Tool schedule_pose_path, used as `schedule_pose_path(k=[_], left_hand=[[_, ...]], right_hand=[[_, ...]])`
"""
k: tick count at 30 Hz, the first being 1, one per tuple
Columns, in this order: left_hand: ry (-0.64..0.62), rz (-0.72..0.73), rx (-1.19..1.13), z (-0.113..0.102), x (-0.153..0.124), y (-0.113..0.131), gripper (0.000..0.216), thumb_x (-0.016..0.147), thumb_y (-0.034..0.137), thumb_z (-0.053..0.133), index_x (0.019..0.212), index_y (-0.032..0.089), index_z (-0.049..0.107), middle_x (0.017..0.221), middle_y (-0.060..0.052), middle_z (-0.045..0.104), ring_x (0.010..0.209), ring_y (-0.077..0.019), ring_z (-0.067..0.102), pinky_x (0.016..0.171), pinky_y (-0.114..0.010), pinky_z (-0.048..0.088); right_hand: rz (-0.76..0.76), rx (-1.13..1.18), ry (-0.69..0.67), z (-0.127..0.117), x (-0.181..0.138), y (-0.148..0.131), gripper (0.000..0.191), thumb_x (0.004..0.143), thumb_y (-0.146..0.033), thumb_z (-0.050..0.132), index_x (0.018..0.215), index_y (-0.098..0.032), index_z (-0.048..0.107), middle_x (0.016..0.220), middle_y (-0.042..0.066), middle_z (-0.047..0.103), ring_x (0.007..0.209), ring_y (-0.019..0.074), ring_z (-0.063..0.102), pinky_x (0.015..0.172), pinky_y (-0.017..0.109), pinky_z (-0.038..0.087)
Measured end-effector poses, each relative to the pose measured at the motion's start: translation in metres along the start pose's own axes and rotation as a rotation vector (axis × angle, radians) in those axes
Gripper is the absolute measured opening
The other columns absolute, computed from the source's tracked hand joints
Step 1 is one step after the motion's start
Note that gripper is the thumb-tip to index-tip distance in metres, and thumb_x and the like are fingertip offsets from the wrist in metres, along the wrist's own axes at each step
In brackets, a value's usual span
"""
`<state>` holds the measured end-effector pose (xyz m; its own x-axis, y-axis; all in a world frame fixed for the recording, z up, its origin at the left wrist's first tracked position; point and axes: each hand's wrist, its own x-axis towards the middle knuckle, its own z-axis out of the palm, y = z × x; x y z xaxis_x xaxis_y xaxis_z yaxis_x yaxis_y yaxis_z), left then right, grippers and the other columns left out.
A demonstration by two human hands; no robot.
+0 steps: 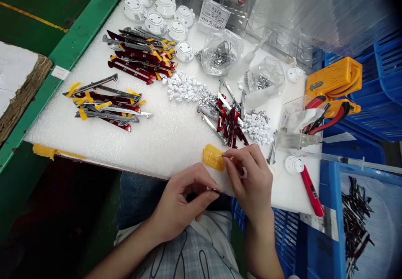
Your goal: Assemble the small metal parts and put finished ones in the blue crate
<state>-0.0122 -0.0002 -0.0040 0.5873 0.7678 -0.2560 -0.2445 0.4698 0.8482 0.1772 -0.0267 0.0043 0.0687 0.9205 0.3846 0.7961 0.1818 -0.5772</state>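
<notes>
My left hand (188,197) is closed in a pinch on a small dark piece (216,191), mostly hidden by the fingertips, at the front edge of the white foam sheet (169,145). Between the thumb and fingers of my right hand (249,174) is a thin pale stick (219,156), its tip over a patch of yellow tape (212,157). Beyond that hand lies a pile of short red and silver metal pieces (230,122). Small white parts (184,87) and white granule-like parts (259,127) are heaped near it.
Longer taped blade-like pieces lie in two piles, one at the left (108,103) and one farther back (141,55). White teapot-shaped parts (155,22) stand behind. To the right are a yellow tape dispenser (333,82), a red marker-like tool (312,191) and a blue crate (334,195).
</notes>
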Motion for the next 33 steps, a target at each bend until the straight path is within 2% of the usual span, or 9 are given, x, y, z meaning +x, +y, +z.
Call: schedule_pose_path(k=[12, 19, 23, 28, 31, 33], left_hand=[[-0.011, -0.006, -0.091, -0.002, 0.0, -0.003, 0.042, 0.102, 0.056, 0.09, 0.09, 0.017, 0.079, 0.086, 0.001, 0.064, 0.05, -0.0044, 0.052, 0.04, -0.014, 0.043], [0.031, -0.033, -0.079, 0.004, 0.003, 0.002, 0.039, 0.098, 0.051, 0.094, 0.088, 0.017, 0.077, 0.084, 0.002, 0.063, 0.05, -0.0043, 0.049, 0.04, -0.012, 0.043], [0.064, -0.059, -0.058, 0.005, 0.004, 0.005, 0.03, 0.093, 0.039, 0.097, 0.087, 0.018, 0.077, 0.081, 0.003, 0.063, 0.048, -0.0036, 0.047, 0.038, -0.011, 0.041], [0.091, -0.058, -0.079, 0.007, 0.004, 0.005, 0.014, 0.09, 0.021, 0.092, 0.087, 0.017, 0.08, 0.08, 0.004, 0.064, 0.05, -0.0041, 0.05, 0.039, -0.01, 0.043], [0.089, -0.044, -0.09, 0.008, 0.005, 0.004, 0.01, 0.091, 0.016, 0.089, 0.086, 0.017, 0.08, 0.078, 0.005, 0.064, 0.048, -0.0028, 0.05, 0.04, -0.009, 0.043], [0.086, -0.043, -0.094, 0.008, 0.005, 0.005, 0.011, 0.091, 0.014, 0.088, 0.085, 0.018, 0.08, 0.078, 0.005, 0.065, 0.046, -0.002, 0.05, 0.041, -0.01, 0.043]], right_hand=[[-0.02, -0.004, -0.025, 0.002, 0.0, 0.0, 0.017, 0.112, -0.011, 0.065, 0.108, -0.026, 0.071, 0.092, -0.001, 0.063, 0.072, 0.0148, 0.059, 0.061, 0.028, 0.049], [0.063, 0.121, 0.053, -0.002, 0.001, -0.001, 0.016, 0.109, -0.012, 0.069, 0.103, -0.026, 0.074, 0.085, -0.002, 0.064, 0.072, 0.0165, 0.057, 0.061, 0.03, 0.045], [0.087, 0.191, 0.079, -0.009, -0.008, 0.0, 0.015, 0.111, -0.015, 0.066, 0.105, -0.026, 0.074, 0.088, 0.0, 0.062, 0.078, 0.0179, 0.058, 0.065, 0.032, 0.046], [-0.032, 0.131, 0.102, -0.022, -0.019, -0.007, 0.02, 0.105, -0.006, 0.067, 0.108, -0.024, 0.076, 0.097, 0.001, 0.055, 0.083, 0.0169, 0.061, 0.07, 0.034, 0.05], [-0.121, 0.078, 0.101, -0.025, -0.016, -0.014, 0.027, 0.101, 0.004, 0.065, 0.106, -0.021, 0.074, 0.099, 0.0, 0.051, 0.077, 0.0133, 0.06, 0.065, 0.033, 0.05], [-0.172, 0.053, 0.083, -0.026, -0.012, -0.018, 0.025, 0.103, 0.004, 0.064, 0.104, -0.019, 0.073, 0.099, -0.001, 0.048, 0.073, 0.0111, 0.057, 0.059, 0.031, 0.049]])
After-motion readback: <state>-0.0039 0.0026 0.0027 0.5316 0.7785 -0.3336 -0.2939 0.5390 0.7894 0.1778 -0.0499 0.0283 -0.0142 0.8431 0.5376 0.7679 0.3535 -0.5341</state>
